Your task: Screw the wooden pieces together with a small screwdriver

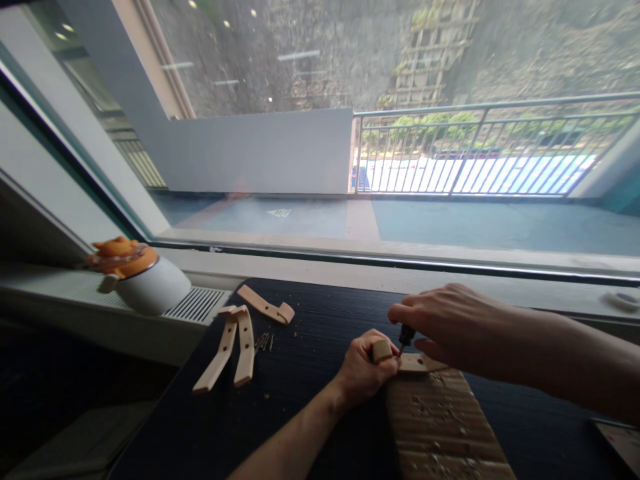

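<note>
My left hand (366, 365) is closed around the end of a pale wooden hook piece (413, 362), whose short curved end sticks up between the fingers. My right hand (453, 323) grips the dark handle of a small screwdriver (406, 335), its shaft pointing down at the wood beside my left fingertips. A screw under the tip cannot be made out. The wooden piece lies at the far end of a corrugated cardboard sheet (443, 417) marked with holes. To the left, a wooden hook (265, 307) and two more wooden pieces lie next to several small screws (264, 343).
All this is on a dark table (310, 313) against a window sill (310, 267). A white pot with an orange animal-shaped lid (153, 287) stands on the vented ledge at left. A flat object (617, 443) lies at the right edge. Wood crumbs are scattered about.
</note>
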Demonstrator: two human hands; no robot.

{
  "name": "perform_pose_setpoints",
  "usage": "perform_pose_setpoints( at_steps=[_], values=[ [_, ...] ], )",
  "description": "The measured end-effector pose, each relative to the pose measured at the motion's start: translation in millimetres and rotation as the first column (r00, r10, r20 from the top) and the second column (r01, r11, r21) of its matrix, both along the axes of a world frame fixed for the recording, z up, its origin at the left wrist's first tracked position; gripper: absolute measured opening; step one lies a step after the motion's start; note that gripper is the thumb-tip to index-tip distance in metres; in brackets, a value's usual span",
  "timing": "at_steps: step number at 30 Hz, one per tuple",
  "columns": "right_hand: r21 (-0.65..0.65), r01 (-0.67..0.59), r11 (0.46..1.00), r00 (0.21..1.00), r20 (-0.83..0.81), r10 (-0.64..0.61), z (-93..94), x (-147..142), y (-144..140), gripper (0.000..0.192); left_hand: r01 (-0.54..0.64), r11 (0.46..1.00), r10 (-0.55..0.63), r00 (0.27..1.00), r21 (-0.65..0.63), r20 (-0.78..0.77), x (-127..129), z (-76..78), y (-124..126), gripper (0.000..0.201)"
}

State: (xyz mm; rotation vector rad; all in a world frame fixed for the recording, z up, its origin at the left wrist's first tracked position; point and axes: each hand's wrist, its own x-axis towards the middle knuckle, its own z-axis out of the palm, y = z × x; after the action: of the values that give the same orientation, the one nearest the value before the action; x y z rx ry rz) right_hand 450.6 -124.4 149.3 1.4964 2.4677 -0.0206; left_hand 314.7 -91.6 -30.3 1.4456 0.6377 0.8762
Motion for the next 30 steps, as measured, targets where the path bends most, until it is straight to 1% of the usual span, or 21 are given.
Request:
perform_pose_setpoints(
  at_steps=[2, 4, 8, 11, 14, 18, 24, 28, 30],
  values=[
    [-0.015, -0.034, 0.999, 0.999, -0.032, 0.033, 1.7, 1.2, 0.0, 0.021, -0.006, 1.0, 0.006, 1.0, -0.001, 0.001, 0.5, -1.1, 0.1, 0.002],
    [-0.039, -0.041, 0.998, 0.998, -0.041, 0.039, 3.3, 1.0, 0.8, 0.02, -0.012, 1.0, 0.012, 1.0, -0.006, -0.002, 0.9, -2.2, 0.2, 0.002],
    [-0.074, -0.024, 0.997, 0.999, -0.037, 0.021, 5.7, -1.2, 2.5, 0.018, -0.004, 1.0, 0.004, 1.0, -0.003, -0.006, 0.2, -3.5, 0.2, 0.003],
    [-0.099, 0.026, 0.995, 1.0, -0.009, -0.027, 6.2, -1.0, 2.6, 0.017, 0.006, 1.0, -0.006, 1.0, 0.002, -0.013, -1.0, -2.8, 0.2, 0.003],
    [-0.081, 0.061, 0.995, 0.998, 0.008, -0.06, 4.2, 0.0, 2.2, 0.014, 0.008, 1.0, -0.008, 1.0, 0.009, -0.023, -1.5, -1.1, 0.4, 0.004],
    [-0.049, 0.063, 0.997, 0.998, 0.025, -0.062, 1.5, -3.2, 2.5, 0.01, 0.003, 1.0, -0.003, 0.999, -0.001, -0.037, -1.7, 0.2, 1.1, 0.004],
    [-0.069, 0.04, 0.997, 0.999, 0.02, -0.038, 11.3, -8.9, 1.6, 0.008, 0.027, 1.0, -0.027, 0.999, -0.002, -0.016, -2.2, -3.8, 2.2, 0.006],
    [-0.126, -0.008, 0.992, 1.0, -0.027, 0.004, 14.0, -5.2, 4.9, 0.02, 0.014, 1.0, -0.014, 1.0, 0.002, -0.014, -1.5, -6.1, 2.5, 0.005],
    [-0.149, 0.0, 0.989, 1.0, -0.029, -0.004, 11.6, -2.3, 7.4, 0.021, 0.011, 1.0, -0.011, 1.0, 0.009, -0.024, -1.3, -6.2, 2.8, 0.004]
  ],
)
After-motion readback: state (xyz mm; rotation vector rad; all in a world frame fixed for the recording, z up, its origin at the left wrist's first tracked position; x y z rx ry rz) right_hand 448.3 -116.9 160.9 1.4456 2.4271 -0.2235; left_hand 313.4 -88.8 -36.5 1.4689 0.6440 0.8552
